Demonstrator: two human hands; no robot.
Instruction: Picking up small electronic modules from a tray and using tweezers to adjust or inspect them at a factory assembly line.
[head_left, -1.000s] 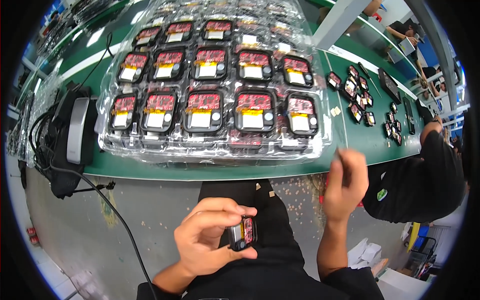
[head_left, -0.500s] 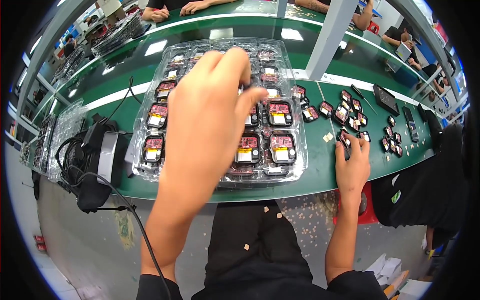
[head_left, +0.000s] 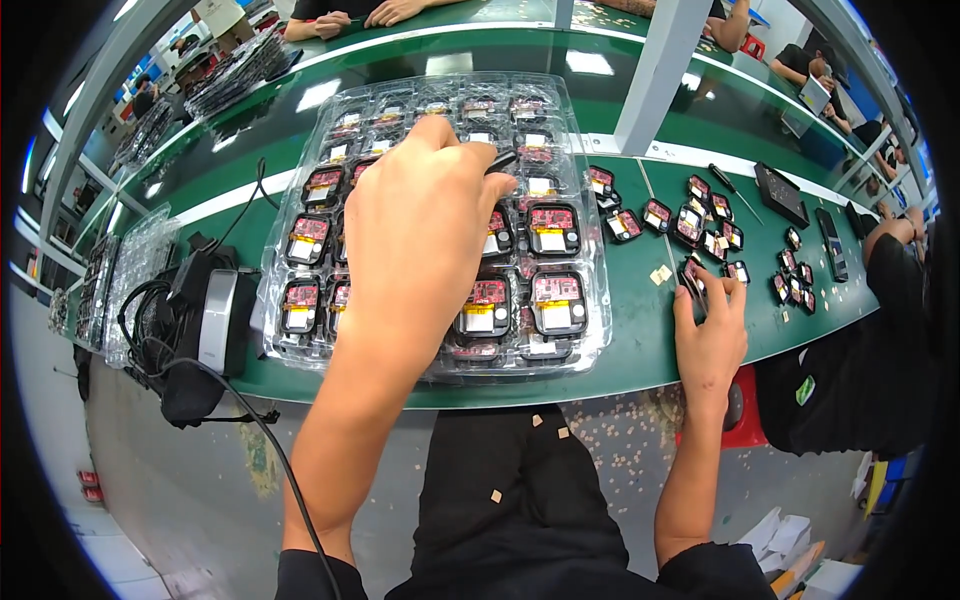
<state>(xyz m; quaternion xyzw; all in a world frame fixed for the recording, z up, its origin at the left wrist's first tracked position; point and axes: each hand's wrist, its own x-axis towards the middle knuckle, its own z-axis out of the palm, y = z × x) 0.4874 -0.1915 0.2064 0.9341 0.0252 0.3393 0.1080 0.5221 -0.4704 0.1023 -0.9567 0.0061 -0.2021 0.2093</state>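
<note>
My left hand (head_left: 420, 225) reaches over the clear plastic tray (head_left: 590, 345), its thumb and fingers closed on a small black-edged device case (head_left: 503, 161). Most of that case hides behind the fingers. In the tray's pockets sit several square device cases, such as this open case (head_left: 558, 303), each showing a red circuit board and a white battery with yellow tape. At the right, my right hand (head_left: 712, 335) rests on the bench, fingers wrapped around another black device case (head_left: 694, 282), tilted on its edge. A loose group of open cases (head_left: 688, 224) lies just beyond it.
A screwdriver (head_left: 722, 178), a black box (head_left: 780, 195) and smaller modules (head_left: 793, 283) lie at right. Black cables and a grey-black device (head_left: 217, 318) stand left of the tray, beside stacked clear trays (head_left: 150, 270). A metal post (head_left: 655, 85) rises behind. Co-workers sit around.
My left hand has shifted slightly, and the black edge of the case in it now shows more. My right hand keeps its case in nearly the same place.
</note>
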